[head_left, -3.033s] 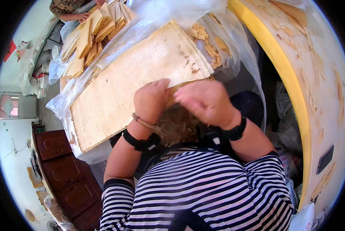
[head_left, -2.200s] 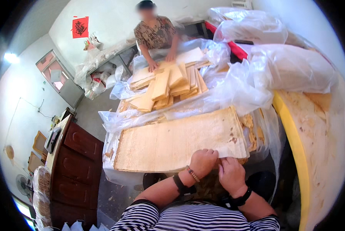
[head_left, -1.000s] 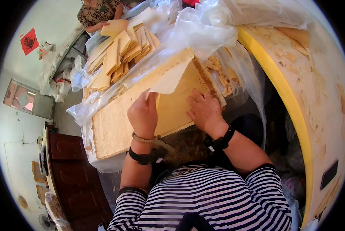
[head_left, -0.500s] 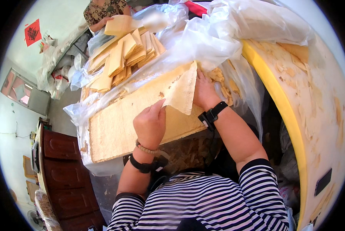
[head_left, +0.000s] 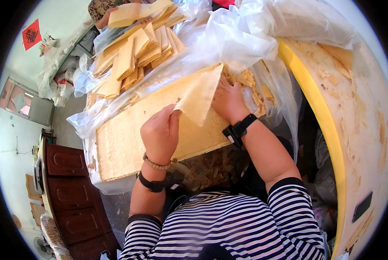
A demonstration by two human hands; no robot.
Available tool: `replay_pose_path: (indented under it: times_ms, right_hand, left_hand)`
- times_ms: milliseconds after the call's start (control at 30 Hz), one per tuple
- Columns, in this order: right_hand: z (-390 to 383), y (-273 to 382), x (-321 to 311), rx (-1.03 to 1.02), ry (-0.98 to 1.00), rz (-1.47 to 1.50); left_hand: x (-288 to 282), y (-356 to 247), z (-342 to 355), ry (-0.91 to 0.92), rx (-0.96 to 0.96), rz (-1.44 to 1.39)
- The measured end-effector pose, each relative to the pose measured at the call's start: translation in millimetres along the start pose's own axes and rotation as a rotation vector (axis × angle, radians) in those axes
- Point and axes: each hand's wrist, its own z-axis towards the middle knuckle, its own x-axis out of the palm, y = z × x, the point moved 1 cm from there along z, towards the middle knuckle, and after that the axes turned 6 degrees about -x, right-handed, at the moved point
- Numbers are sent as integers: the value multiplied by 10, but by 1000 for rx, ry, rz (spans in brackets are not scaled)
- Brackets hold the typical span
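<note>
A thin pale-yellow sheet (head_left: 200,93), which looks like tofu skin, is lifted off a flat stack of like sheets (head_left: 124,141) in front of me. My left hand (head_left: 160,134) is closed in a pinch on its near corner, and the sheet's far part rises to a peak. Beside the lifted sheet's right edge, my right hand (head_left: 230,102) lies low at the stack's far right end with its fingers stretched forward. Part of that hand is hidden behind the sheet.
Folded yellow sheets (head_left: 137,52) are piled beyond the stack, where another person's hand (head_left: 105,19) handles a sheet. Clear plastic film (head_left: 233,41) spreads across the back. At right, a yellow-edged table (head_left: 324,117) carries scraps and a phone (head_left: 363,207). Brown cabinets (head_left: 70,173) stand at left.
My left hand has drawn the sheet's corner a little to the left. The right hand has shifted slightly left, with more of its fingers showing. The other person's sheet has spread out lower.
</note>
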Motion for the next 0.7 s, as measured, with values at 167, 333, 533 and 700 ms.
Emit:
replay_pose_path:
  times_ms: [167,333,533,700]
  right_hand:
    - [19,-52,30,128,7,211]
    - [67,7,21,157,25,247]
    - [-309,555,-438,-64,136,443]
    - [-772,917,-571,13,144,1665]
  left_hand:
    - [-154,74,-35,-92,-108,-110]
    - [-445,317,-68,-363,-277,-289]
    - [-264,-33,-62,11,40,-165]
    - [-235,-261,-548,124,443,-319]
